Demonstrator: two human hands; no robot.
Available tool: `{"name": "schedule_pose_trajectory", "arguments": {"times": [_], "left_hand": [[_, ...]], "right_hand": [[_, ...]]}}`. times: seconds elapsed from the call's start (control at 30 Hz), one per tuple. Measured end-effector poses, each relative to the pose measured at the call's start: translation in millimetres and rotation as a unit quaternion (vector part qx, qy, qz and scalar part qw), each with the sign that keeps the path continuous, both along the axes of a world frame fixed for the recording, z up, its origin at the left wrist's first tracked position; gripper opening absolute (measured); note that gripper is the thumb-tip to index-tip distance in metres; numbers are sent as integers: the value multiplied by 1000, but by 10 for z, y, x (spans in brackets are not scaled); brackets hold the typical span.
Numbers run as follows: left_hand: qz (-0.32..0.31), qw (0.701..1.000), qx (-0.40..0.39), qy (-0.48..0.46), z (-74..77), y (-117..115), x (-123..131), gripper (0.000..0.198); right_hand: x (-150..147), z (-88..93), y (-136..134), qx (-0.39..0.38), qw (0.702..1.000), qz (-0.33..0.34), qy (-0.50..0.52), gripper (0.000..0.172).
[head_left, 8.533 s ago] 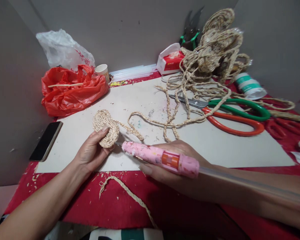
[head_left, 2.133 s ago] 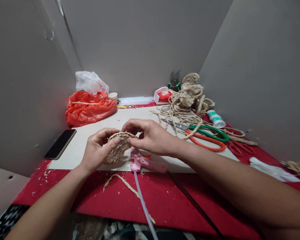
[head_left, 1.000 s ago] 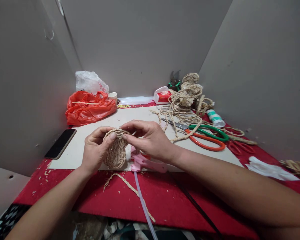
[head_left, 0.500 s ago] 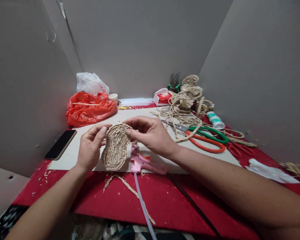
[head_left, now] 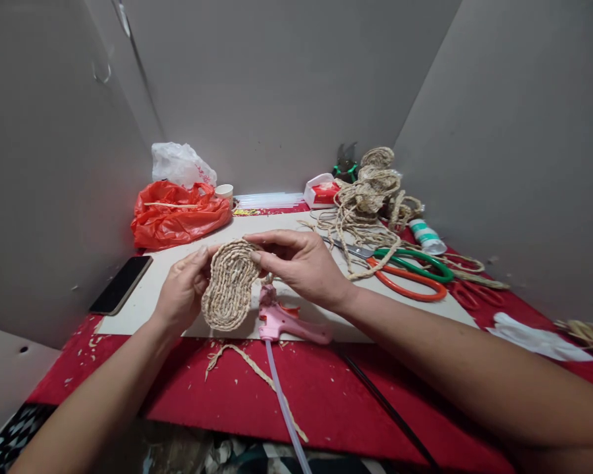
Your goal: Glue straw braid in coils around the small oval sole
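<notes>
the left hand [head_left: 182, 286] is curled with thumb and fingers at the upper left rim of the coiled braid piece [head_left: 231, 284], and the right hand [head_left: 306, 266] pinches its upper right rim, thumb on the near face, forefinger over the top. between them the piece is tilted up, raised over the near edge of the pale board [head_left: 128, 319] on the desk [head_left: 192, 408].

it looks light and dry, bendable but with some stiffness from the packed rows; the rough braid should not slip. rows could part if pulled sideways, so the outer rim, taken on both sides with a flat pinch, seems the sound place to hold it. whether any glue on it is tacky cannot be told.

just beside it, the pink glue gun [head_left: 277, 322] lies at the board's near edge, its clear stick [head_left: 281, 395] running out past the desk's near edge. left of that stick, a loose strand [head_left: 247, 359] reaches under it. towards the desk's right edge lie the large scissors [head_left: 408, 289], with the heap of braid [head_left: 375, 187] at the far right corner. the phone [head_left: 121, 286] lies by the left edge, the red bag [head_left: 178, 217] at the far left corner.
</notes>
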State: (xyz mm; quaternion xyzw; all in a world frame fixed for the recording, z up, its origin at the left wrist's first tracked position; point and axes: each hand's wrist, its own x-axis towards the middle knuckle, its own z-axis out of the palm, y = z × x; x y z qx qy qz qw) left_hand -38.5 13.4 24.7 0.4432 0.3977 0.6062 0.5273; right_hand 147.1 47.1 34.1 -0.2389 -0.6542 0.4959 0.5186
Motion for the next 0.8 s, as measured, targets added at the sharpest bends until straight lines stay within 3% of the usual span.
{"name": "schedule_pose_trajectory", "arguments": {"times": [0.13,0.3,0.5,0.7,0.8], "left_hand": [[-40,996,-69,-46,-64,15,29,21],[-30,993,-81,-83,-81,14,87,19],[-103,985,-123,-67,18,-21,82,43],[-78,992,-70,-68,-45,-18,44,29],[-92,988,-85,-89,-80,-1,60,26]], "right_hand": [[-5,-18,-7,11,1000,-14,-1,24],[-24,-28,-12,10,999,-31,-2,22],[6,26,-18,17,999,-27,-1,23],[45,23,26,21,999,-44,8,24],[47,6,37,24,998,-49,7,24]]}}
